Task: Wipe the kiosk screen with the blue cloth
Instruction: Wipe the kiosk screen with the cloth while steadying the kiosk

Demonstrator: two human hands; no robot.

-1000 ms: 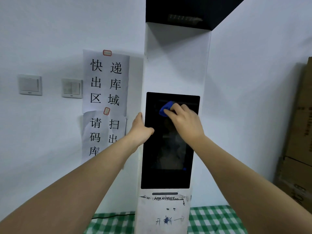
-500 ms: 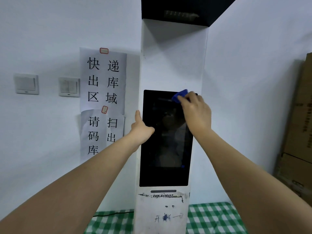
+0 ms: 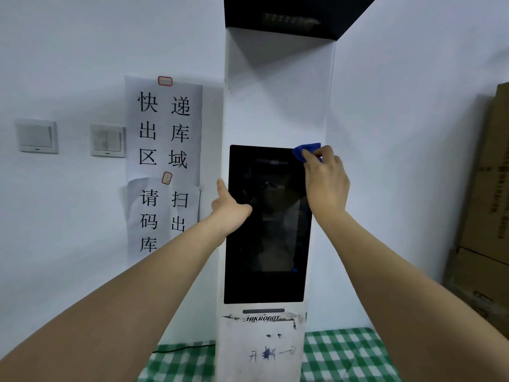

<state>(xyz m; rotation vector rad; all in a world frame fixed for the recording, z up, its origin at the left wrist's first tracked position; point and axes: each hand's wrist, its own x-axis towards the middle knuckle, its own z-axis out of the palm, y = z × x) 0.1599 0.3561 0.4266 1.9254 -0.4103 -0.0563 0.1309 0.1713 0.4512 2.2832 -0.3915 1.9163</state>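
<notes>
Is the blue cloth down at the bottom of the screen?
No, the right hand holds the blue cloth at the screen's top right corner.

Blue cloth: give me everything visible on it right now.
The blue cloth is a small, deep-blue piece, soft-looking and bunched into a wad, so its full shape and size cannot be judged. It sits at the top right corner of the kiosk screen, overlapping the dark glass and the white bezel. The right hand grips it, fingertips over its lower right part; only the upper left portion shows. Whether it is damp cannot be told. The left hand does not touch it.
</notes>
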